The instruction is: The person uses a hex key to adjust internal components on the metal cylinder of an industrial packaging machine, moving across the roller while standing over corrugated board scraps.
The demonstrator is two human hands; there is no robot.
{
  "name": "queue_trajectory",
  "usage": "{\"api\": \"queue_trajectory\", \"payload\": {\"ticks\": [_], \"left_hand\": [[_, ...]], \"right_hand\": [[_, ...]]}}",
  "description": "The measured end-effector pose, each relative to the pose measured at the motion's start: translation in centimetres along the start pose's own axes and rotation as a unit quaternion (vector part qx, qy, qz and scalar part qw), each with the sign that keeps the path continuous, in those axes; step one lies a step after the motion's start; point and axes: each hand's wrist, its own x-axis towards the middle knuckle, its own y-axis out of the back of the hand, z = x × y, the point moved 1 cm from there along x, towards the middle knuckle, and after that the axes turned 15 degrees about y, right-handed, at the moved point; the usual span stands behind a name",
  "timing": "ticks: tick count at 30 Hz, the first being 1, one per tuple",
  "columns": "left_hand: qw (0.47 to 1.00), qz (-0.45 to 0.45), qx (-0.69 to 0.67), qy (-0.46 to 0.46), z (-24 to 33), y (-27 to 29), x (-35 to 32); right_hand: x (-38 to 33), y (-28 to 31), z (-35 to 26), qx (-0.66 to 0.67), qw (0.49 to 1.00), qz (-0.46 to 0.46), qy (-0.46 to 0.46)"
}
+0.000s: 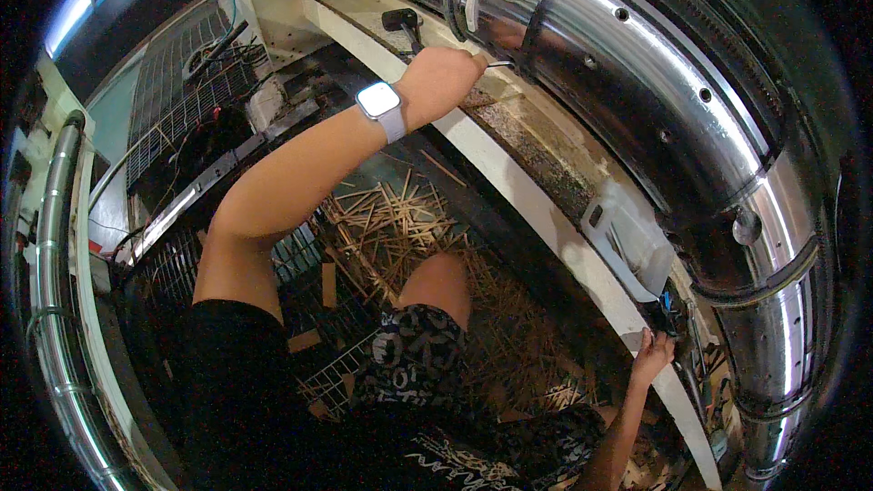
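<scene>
My left hand [444, 84], with a watch [377, 102] on its wrist, is closed in a fist above the pale metal ledge. A thin metal tool [499, 64] sticks out of the fist toward the large shiny cylinder [637, 73]. Just behind that hand is a black block [400, 20] on a dark stem; whether the stem is in my grip is hidden. Lower right, my right hand [651, 359] has its fingers bent at the white rail [546, 205]. They are beside a small black and blue item [668, 309]; what they grip, if anything, is unclear.
A cut-open translucent plastic jug [627, 241] with thin items inside sits on the ledge. Below are many scattered wooden sticks [400, 218] and a metal grating [332, 368]. A second shiny roller [56, 218] stands at far left, near a wire mesh panel [177, 82].
</scene>
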Motion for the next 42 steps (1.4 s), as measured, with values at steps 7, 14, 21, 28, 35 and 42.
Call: {"api": "queue_trajectory", "payload": {"ticks": [7,14,21,28,35,42], "left_hand": [[0.999,-0.013,-0.030,0.038,1.2,-0.7,-1.0],[0.995,0.010,-0.058,0.081,2.3,-0.6,-1.3],[0.990,-0.008,-0.083,0.111,2.5,-1.6,-1.4],[0.990,0.024,-0.059,0.122,2.9,-2.1,-1.7],[0.983,0.068,-0.066,0.159,4.0,-2.8,-2.5],[0.880,-0.083,-0.397,0.248,0.4,-7.7,-3.4]], "right_hand": [[1.0,1.5,-1.5,0.050,0.998,-0.015,-0.028],[0.9,1.5,-0.9,0.086,0.994,-0.024,-0.064],[0.6,0.9,-0.7,0.057,0.997,0.003,-0.055],[1.0,1.2,-0.9,0.054,0.996,-0.041,-0.065],[1.3,1.9,-1.0,0.085,0.987,-0.091,-0.099],[0.8,0.5,-1.2,0.038,0.996,-0.018,-0.085]]}}
